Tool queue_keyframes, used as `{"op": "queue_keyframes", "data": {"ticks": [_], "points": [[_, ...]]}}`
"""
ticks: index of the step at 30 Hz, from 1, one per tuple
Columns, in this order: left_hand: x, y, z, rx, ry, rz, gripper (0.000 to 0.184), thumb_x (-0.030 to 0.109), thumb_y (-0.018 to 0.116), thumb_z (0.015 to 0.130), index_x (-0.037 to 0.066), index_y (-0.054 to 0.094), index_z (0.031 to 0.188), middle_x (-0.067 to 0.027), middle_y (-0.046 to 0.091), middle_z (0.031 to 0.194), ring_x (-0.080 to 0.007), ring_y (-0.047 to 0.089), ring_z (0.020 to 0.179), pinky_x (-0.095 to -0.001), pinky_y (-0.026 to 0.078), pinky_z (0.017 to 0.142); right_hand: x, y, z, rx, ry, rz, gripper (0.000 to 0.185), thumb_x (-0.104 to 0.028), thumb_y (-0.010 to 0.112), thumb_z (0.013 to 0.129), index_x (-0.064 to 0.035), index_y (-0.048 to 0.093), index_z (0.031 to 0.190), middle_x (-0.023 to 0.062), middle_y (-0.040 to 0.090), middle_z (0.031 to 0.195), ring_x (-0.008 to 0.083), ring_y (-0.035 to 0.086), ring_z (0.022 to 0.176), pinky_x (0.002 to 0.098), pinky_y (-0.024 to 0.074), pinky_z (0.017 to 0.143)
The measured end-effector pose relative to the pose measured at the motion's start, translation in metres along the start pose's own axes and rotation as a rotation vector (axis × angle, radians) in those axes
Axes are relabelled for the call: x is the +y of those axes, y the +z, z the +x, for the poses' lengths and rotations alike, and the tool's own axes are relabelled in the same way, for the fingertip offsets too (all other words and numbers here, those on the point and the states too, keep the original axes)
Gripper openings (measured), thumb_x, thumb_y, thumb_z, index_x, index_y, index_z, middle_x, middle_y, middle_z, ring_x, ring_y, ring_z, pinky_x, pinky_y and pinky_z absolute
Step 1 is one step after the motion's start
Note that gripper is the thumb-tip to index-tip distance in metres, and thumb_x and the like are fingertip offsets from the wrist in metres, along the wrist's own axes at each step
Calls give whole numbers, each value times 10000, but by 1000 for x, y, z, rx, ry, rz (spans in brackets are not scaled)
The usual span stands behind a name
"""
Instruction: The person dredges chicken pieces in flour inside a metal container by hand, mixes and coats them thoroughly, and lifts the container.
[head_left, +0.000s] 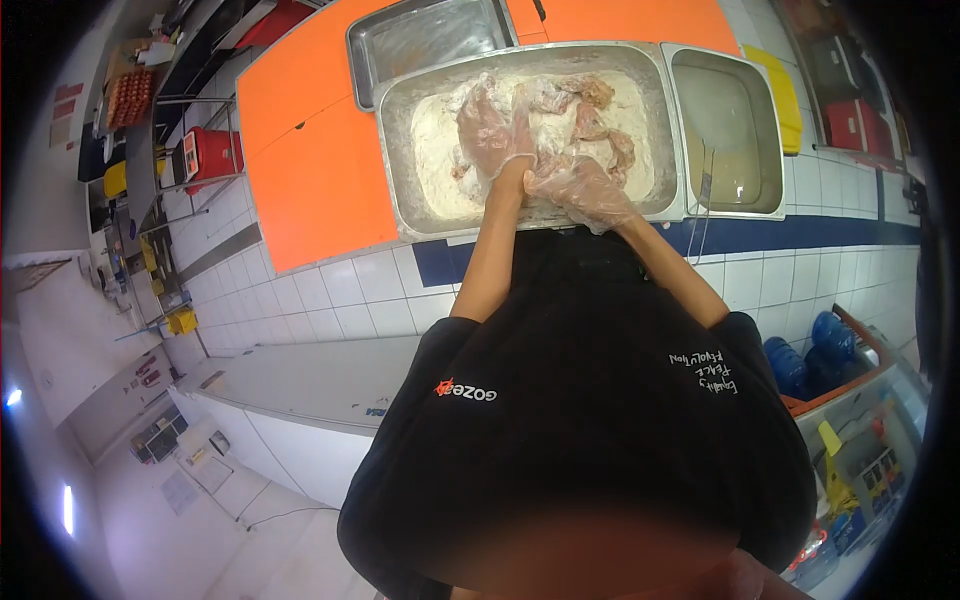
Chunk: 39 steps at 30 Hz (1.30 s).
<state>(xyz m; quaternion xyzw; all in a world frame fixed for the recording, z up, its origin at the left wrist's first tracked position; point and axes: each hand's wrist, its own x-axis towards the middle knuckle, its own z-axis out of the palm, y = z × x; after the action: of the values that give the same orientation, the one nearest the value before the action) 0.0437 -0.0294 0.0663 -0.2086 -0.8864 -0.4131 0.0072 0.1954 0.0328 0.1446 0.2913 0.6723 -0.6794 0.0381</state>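
My left hand [490, 135], in a clear plastic glove, reaches over a metal pan [392, 160] of white flour [435, 150]. Its fingers look extended and hold nothing that I can see. My right hand [582, 188], gloved too, is at the left wrist, its fingers closed at the cuff of the left plastic glove [518, 160]. Flour-dusted pieces of raw meat, apparently chicken [592, 125], lie in the flour beyond and right of my hands. My hands hide part of the flour and the near side of the pan.
A metal tray [430, 45] sits behind the pan on an orange counter [315, 150]. To the right is a metal container of cloudy liquid [740, 170] with a wire-handled basket or strainer [707, 165]. Blue water jugs [830, 335] stand at the right. A white chest freezer [300, 400] is at the left.
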Motion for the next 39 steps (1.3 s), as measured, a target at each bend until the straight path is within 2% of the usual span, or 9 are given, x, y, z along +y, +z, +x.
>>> {"op": "queue_keyframes", "data": {"ticks": [6,13,19,21,24,26,32,33,39], "points": [[-11,9,-9,30,131,222,724,588,674,901,142,542,1456,-215,558,1391,-405,517,1304,-484,389,1132,67,-6,22,22,-289,-118,363,-319,792,900,6,663,999,79,649,865,166,570,743,345,478,660],[14,2,-12,5,21,247,710,477,767,872,108,542,1435,-230,544,1408,-406,504,1325,-479,402,1127,48,-9,9,120,-76,-348,308,-265,766,864,0,731,1016,90,723,882,142,633,793,370,513,715],[-10,18,-3,0,-32,-349,608,198,830,839,32,579,1366,-238,636,1304,-382,606,1207,-454,479,1021,37,-9,9,20,-121,-62,377,-328,779,851,4,732,1024,122,711,830,184,611,702,413,503,663],[-7,10,-1,-76,-166,-300,504,269,746,916,9,613,1326,-222,671,1261,-383,641,1143,-456,498,972,34,-15,17,-46,-25,-440,407,-372,768,858,13,737,985,152,697,785,202,609,675,425,500,645],[-41,3,18,-96,-292,-435,447,315,623,990,21,626,1326,-232,687,1228,-394,663,1085,-446,511,947,72,-13,35,78,-226,-184,459,-412,744,883,46,723,902,176,680,750,198,615,675,427,499,641],[-41,-20,28,-180,-265,-96,444,314,540,1008,55,616,1360,-226,665,1273,-391,649,1132,-437,504,987,50,-23,22,107,-213,-136,469,-420,729,899,49,721,909,194,671,741,214,620,679,431,499,650],[-56,-3,38,-766,531,712,452,216,577,967,197,583,1419,-137,592,1439,-332,529,1351,-465,444,1099,78,-47,36,143,-9,-371,461,-433,670,940,19,728,1010,230,688,781,266,656,737,419,522,727],[-102,27,37,-642,683,721,412,233,606,955,210,618,1367,-121,626,1373,-318,549,1315,-467,461,1055,89,-46,41,192,-38,-300,456,-431,657,940,8,728,1043,237,691,790,282,660,747,417,525,746],[-55,10,66,-751,708,750,261,286,626,946,157,686,1165,-107,670,1206,-342,614,1137,-500,504,960,73,-60,51,64,79,-561,494,-420,593,926,19,714,1119,242,722,893,349,702,864,430,522,848]]}}
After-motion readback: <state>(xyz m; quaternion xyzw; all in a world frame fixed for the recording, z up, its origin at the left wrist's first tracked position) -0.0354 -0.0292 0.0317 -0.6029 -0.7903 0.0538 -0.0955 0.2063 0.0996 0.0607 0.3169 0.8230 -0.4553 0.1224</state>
